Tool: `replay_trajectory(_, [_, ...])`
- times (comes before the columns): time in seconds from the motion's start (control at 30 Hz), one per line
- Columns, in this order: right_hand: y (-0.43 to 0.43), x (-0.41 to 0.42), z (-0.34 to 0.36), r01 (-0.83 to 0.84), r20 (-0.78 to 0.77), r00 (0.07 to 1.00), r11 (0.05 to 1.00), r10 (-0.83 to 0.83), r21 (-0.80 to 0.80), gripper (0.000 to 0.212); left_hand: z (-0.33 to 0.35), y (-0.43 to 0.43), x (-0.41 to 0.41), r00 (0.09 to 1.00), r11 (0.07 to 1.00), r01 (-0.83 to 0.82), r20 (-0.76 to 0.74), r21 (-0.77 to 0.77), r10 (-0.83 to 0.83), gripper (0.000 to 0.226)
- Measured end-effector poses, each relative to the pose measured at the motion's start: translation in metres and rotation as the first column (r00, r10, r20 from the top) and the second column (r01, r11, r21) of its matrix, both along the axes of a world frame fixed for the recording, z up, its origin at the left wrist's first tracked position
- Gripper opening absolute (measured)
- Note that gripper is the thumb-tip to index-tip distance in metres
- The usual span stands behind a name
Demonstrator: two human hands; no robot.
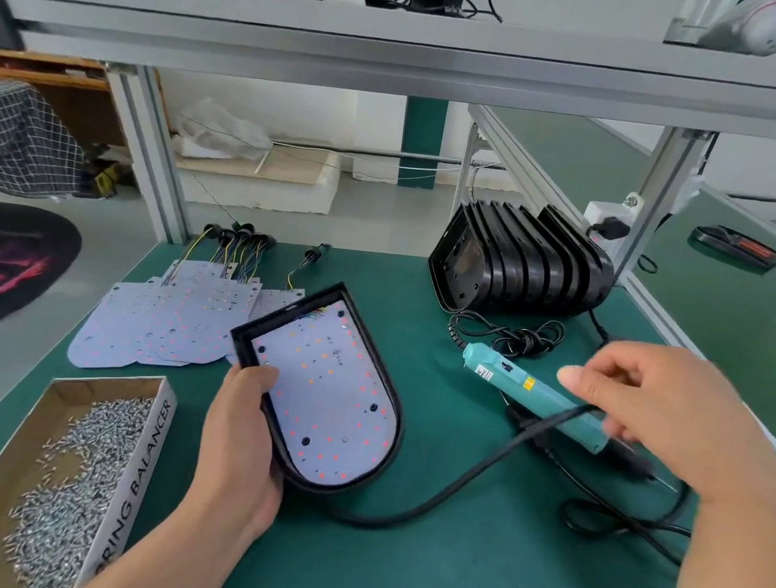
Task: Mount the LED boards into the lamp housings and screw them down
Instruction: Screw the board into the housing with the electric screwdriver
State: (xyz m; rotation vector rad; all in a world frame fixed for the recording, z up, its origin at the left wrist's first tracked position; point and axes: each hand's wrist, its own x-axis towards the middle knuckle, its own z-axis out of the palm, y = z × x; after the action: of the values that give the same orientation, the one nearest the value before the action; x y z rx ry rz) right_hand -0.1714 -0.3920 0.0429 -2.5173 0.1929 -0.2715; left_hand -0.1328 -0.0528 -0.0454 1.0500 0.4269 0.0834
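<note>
A black lamp housing [389, 397] lies tilted on the green mat with a white LED board [325, 400] seated inside it. My left hand [239, 442] grips the housing's left rim, thumb over the edge onto the board. A teal electric screwdriver [530, 390] lies on the mat to the right, its black cable looping forward. My right hand [670, 416] hovers over the screwdriver's lower end with fingers relaxed and the index finger stretched out, not wrapped around the tool. Loose LED boards [165, 321] with wire tails are fanned out behind the housing on the left.
A cardboard box [156, 435] full of silver screws stands at the front left. A row of empty black housings [525, 269] leans at the back right beside a coiled cable [511, 335]. Aluminium frame posts [150, 152] and a shelf [412, 53] rise behind the mat.
</note>
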Motion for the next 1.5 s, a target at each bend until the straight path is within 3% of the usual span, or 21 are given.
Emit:
replay_trajectory(0.07, [0.013, 0.002, 0.003, -0.025, 0.168, 0.986, 1.000, 0.024, 0.001, 0.015, 0.002, -0.005, -0.004, 0.991, 0.990, 0.133, 0.013, 0.037, -0.134, 0.014])
replay_trajectory(0.13, [0.029, 0.005, 0.004, -0.115, 0.215, 0.972, 0.990, 0.096, 0.080, 0.021, 0.002, -0.009, -0.009, 0.961, 0.959, 0.256, 0.074, 0.123, -0.266, 0.022])
replay_trajectory(0.3, [0.057, 0.019, -0.012, -0.229, 0.165, 0.965, 0.961, 0.203, 0.155, 0.036, 0.004, -0.008, -0.017, 0.868, 0.858, 0.390, 0.178, 0.335, -0.464, 0.030])
replay_trajectory(0.4, [0.067, 0.027, -0.021, -0.349, 0.142, 0.937, 0.875, 0.319, 0.335, 0.038, 0.004, -0.007, -0.020, 0.820, 0.805, 0.418, 0.207, 0.420, -0.534, 0.039])
replay_trajectory(0.5, [0.078, 0.032, -0.029, -0.451, 0.113, 0.885, 0.772, 0.452, 0.448, 0.032, 0.004, -0.007, -0.021, 0.798, 0.777, 0.406, 0.227, 0.480, -0.558, 0.038])
replay_trajectory(0.63, [0.083, 0.037, -0.040, -0.469, 0.148, 0.855, 0.623, 0.496, 0.626, 0.024, 0.005, -0.008, -0.019, 0.790, 0.746, 0.440, 0.179, 0.501, -0.586, 0.033])
replay_trajectory(0.77, [0.090, 0.040, -0.044, -0.335, 0.121, 0.897, 0.475, 0.426, 0.814, 0.023, 0.004, -0.009, -0.017, 0.836, 0.779, 0.443, 0.110, 0.443, -0.538, 0.030])
replay_trajectory(0.87, [0.096, 0.041, -0.046, -0.248, 0.054, 0.902, 0.411, 0.429, 0.877, 0.035, 0.002, -0.010, -0.017, 0.877, 0.828, 0.403, 0.096, 0.390, -0.471, 0.030])
replay_trajectory(0.97, [0.098, 0.039, -0.051, -0.328, 0.025, 0.858, 0.509, 0.513, 0.796, 0.057, -0.001, -0.011, -0.016, 0.899, 0.841, 0.357, 0.096, 0.406, -0.428, 0.027])
replay_trajectory(1.03, [0.102, 0.037, -0.053, -0.358, 0.005, 0.842, 0.552, 0.540, 0.753, 0.035, -0.004, -0.010, -0.015, 0.887, 0.832, 0.383, 0.092, 0.402, -0.452, 0.031])
replay_trajectory(1.1, [0.105, 0.037, -0.053, -0.350, 0.021, 0.852, 0.539, 0.523, 0.766, 0.030, -0.005, -0.008, -0.013, 0.868, 0.829, 0.414, 0.110, 0.375, -0.484, 0.034])
replay_trajectory(1.2, [0.103, 0.040, -0.049, -0.326, 0.066, 0.898, 0.556, 0.436, 0.764, 0.036, -0.001, -0.011, -0.012, 0.823, 0.823, 0.478, 0.173, 0.305, -0.542, 0.043])
replay_trajectory(1.33, [0.084, 0.039, -0.037, -0.239, 0.087, 0.955, 0.562, 0.284, 0.792, 0.033, 0.002, -0.014, -0.010, 0.893, 0.901, 0.385, 0.166, 0.202, -0.419, 0.056])
replay_trajectory(1.5, [0.030, 0.016, -0.021, -0.138, 0.148, 0.988, 0.604, 0.034, 0.785, 0.030, -0.001, -0.012, -0.010, 0.890, 0.901, 0.368, 0.191, 0.232, -0.413, 0.044])
